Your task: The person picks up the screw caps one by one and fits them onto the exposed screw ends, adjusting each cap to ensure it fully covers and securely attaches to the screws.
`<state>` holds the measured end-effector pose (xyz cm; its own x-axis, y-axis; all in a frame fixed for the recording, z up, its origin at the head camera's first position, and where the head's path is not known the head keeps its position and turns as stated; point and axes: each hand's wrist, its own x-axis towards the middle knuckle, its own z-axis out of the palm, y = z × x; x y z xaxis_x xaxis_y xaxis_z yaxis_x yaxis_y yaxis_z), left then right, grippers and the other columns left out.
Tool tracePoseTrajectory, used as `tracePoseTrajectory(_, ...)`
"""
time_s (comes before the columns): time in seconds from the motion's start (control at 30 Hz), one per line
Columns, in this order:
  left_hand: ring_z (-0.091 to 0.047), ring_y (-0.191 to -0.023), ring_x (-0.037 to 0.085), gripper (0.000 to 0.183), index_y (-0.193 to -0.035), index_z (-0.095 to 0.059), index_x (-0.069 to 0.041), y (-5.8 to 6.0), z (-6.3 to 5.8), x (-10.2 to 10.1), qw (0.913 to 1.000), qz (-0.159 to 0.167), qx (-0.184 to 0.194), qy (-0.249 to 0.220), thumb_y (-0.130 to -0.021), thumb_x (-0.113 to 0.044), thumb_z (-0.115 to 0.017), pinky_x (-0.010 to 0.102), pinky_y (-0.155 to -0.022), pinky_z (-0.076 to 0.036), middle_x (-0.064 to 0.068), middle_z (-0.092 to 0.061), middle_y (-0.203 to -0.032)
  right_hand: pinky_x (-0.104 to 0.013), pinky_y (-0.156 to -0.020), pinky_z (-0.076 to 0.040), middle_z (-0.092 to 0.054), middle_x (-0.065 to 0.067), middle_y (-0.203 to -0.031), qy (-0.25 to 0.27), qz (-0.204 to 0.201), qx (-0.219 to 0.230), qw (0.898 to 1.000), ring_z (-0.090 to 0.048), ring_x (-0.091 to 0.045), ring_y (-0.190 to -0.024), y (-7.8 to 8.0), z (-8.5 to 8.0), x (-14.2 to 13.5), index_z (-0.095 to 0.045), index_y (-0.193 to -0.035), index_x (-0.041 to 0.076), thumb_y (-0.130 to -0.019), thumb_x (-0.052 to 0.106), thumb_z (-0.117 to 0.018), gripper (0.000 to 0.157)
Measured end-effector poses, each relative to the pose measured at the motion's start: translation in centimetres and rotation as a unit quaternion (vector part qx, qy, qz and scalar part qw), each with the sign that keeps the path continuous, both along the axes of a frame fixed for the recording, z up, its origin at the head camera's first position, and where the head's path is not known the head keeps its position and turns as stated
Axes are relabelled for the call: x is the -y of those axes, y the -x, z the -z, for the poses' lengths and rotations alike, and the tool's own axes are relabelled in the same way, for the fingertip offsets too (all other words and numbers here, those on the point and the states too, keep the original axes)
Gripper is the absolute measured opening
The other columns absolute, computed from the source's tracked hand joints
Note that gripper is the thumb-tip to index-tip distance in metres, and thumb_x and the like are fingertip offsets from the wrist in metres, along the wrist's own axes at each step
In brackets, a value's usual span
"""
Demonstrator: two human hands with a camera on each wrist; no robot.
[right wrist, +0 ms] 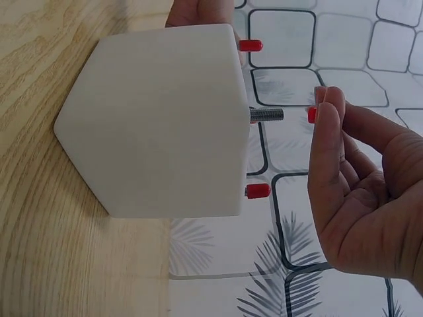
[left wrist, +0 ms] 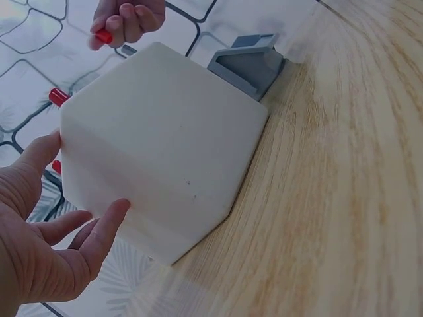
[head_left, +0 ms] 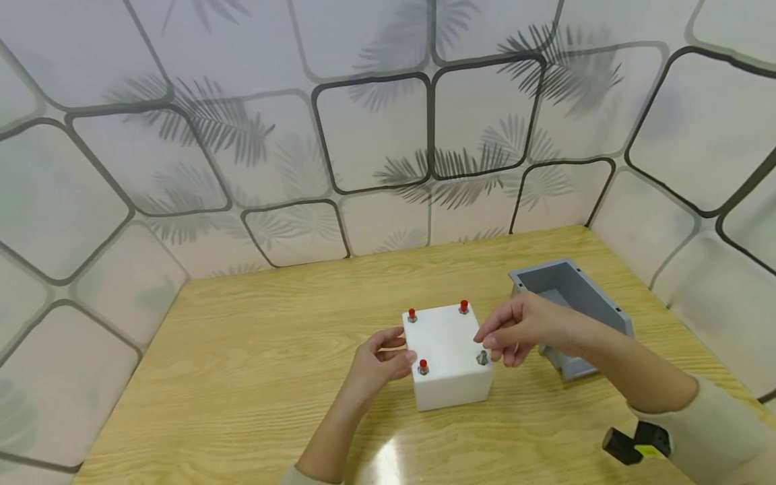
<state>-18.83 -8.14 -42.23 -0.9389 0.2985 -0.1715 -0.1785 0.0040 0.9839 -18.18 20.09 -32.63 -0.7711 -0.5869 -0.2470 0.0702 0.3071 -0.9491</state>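
A white box (head_left: 445, 340) stands on the table, with threaded metal studs at the corners of its top. Red caps (head_left: 423, 366) cover three of the studs. The near-right stud (right wrist: 267, 115) is bare, its thread showing. Just off the tip of this stud, my right hand (right wrist: 363, 191) pinches a small red cap (left wrist: 104, 36) between thumb and fingertips; the fingers mostly cover the cap in the head view. At the box's left side, my left hand (head_left: 378, 360) rests its spread fingers on the wall, and its thumb lies at the top edge beside the near-left cap.
A grey plastic bin (head_left: 597, 296) sits right of the box, partly behind my right forearm. The wooden table (head_left: 261, 377) meets patterned walls (head_left: 382, 135) at the back and sides. A black camera (head_left: 636, 442) is strapped at my right sleeve.
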Motion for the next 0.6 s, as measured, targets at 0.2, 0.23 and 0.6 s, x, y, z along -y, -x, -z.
tracePoseTrajectory(0.2, -0.059, -0.096, 0.019, 0.059, -0.134, -0.047, 0.002, 0.00, 0.06, 0.01, 1.0000, 0.001, -0.001, 0.001, -0.084, -0.015, -0.072, 0.036, -0.081, -0.058, 0.020, -0.050, -0.123, -0.031, -0.060, -0.060, -0.070, -0.005, -0.077, -0.009, 0.005, 0.011, 1.000, -0.064, -0.010, -0.061, 0.00, 0.40, 0.05, -0.063, -0.108, -0.011, -0.087, 0.017, -0.068, 0.034)
tracePoseTrajectory(0.23, -0.059, -0.096, 0.019, 0.059, -0.134, -0.047, 0.002, 0.00, 0.08, 0.01, 1.0000, 0.001, 0.000, 0.001, -0.084, -0.015, -0.073, 0.036, -0.081, -0.058, 0.020, -0.050, -0.123, -0.031, -0.060, -0.060, -0.070, -0.006, -0.077, -0.011, 0.008, 0.014, 1.000, -0.064, -0.010, -0.060, 0.00, 0.45, 0.10, -0.064, -0.108, -0.010, -0.087, 0.017, -0.068, 0.034)
tracePoseTrajectory(0.6, -0.059, -0.097, 0.020, 0.059, -0.134, -0.046, 0.003, -0.02, -0.05, 0.04, 1.0000, 0.001, -0.002, 0.000, -0.085, -0.015, -0.072, 0.035, -0.081, -0.058, 0.021, -0.050, -0.123, -0.030, -0.059, -0.059, -0.069, -0.006, -0.074, -0.023, 0.012, 0.011, 1.000, -0.063, -0.010, -0.058, -0.13, 0.61, 0.40, -0.065, -0.106, -0.010, -0.086, 0.017, -0.069, 0.033)
